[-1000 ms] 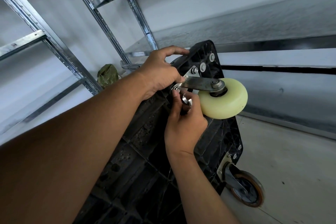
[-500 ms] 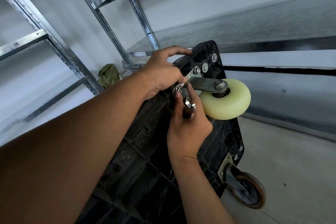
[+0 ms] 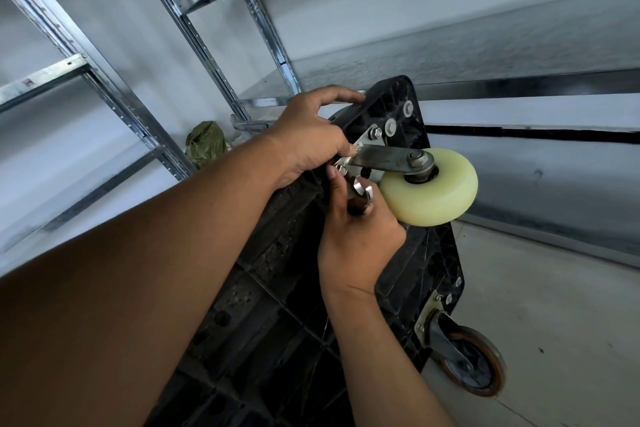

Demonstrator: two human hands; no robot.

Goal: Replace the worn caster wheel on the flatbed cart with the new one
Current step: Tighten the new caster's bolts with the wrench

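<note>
Evidently the left hand (image 3: 311, 146) clutched the cart (image 3: 426, 253), the right hand (image 3: 360, 239) pinched a wrench (image 3: 363, 191); a slip off the nut (image 3: 343, 169) could skew the new caster wheel (image 3: 433, 189).

Cream caster wheel (image 3: 431, 188), black cart underside (image 3: 277, 322), rust-rimmed old wheel (image 3: 472, 362)

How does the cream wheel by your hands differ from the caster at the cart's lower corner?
The cream wheel is pale and clean; the lower caster has a dark hub and rusty-orange, worn-looking tread. The cream wheel sits high on the cart, left hand and right hand at its bracket; the lower caster sits near the floor, untouched. Both mount on metal brackets.
</note>
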